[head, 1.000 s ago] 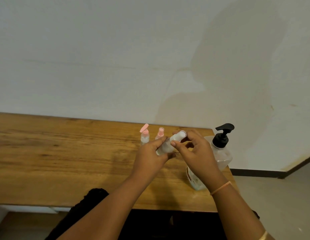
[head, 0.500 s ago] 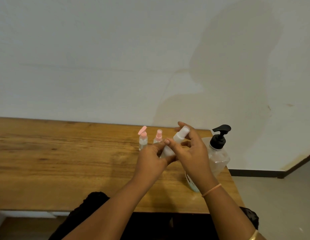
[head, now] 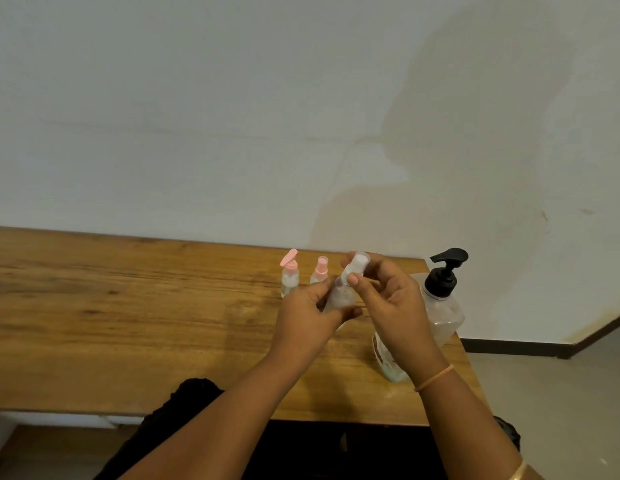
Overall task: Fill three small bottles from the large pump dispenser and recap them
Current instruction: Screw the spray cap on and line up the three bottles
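Small bottles, 3: pink-capped, 2, namely flip-top bottle [head: 289,277] and spray-top bottle [head: 320,271], standing at 11 o'clock of the hands; white-capped bottle [head: 341,296], 1, held. Large pump dispenser [head: 443,306], black head, 1, at 3 o'clock of the hands. Hands, 2: left hand [head: 306,323], right hand [head: 395,306]; wooden table [head: 128,306], 1

Table [head: 128,323], far-right end.
We hold small bottle [head: 339,296] in L hand [head: 308,318], its cap [head: 357,265] in R hand [head: 395,306]; 2nd bottle [head: 289,279] & 3rd bottle [head: 320,271] side by side behind L hand; pump dispenser [head: 443,308] right of R hand.
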